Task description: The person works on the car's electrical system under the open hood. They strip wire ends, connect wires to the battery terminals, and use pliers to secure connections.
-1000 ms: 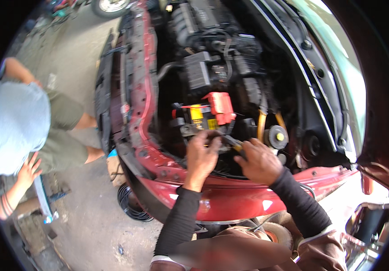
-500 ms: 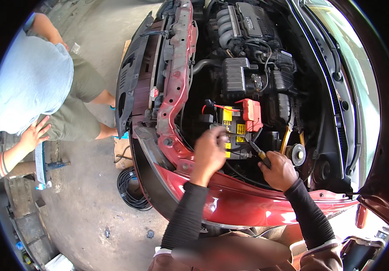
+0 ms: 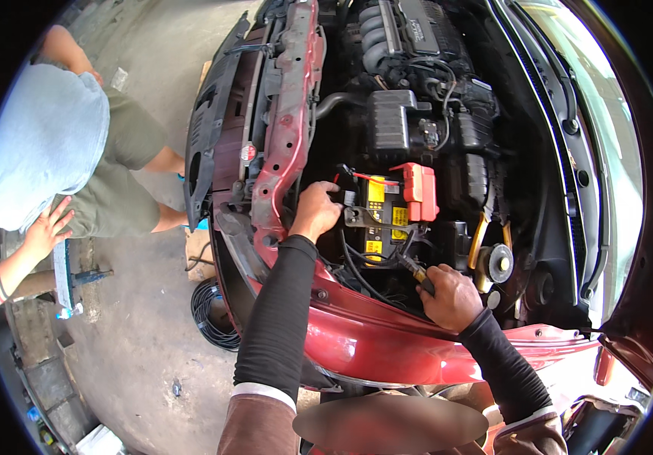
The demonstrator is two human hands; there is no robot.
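My left hand [image 3: 316, 212] is down in the engine bay at the battery's left side, fingers curled inward; what they grip, if anything, is hidden. My right hand [image 3: 454, 297] is closed around a hand tool [image 3: 420, 277] with a yellow-and-black handle, its exact kind unclear. The tool's front end points up and left toward the battery's near right corner, beside dark cables. The car battery [image 3: 375, 191] has yellow labels and a dark hold-down bracket [image 3: 368, 218] across its top. A red terminal cover [image 3: 419, 189] sits at its far right.
A yellow-handled tool [image 3: 479, 230] stands in the bay by a round-topped metal part [image 3: 499, 263]. The red fender [image 3: 387, 345] runs in front of me. A person in a light blue shirt [image 3: 46, 144] is at left, near coiled black cable [image 3: 215, 315] on the floor.
My left hand has moved left from above the battery to its side, exposing the bracket. With the tool still in it, my right hand has shifted slightly left and nearer.
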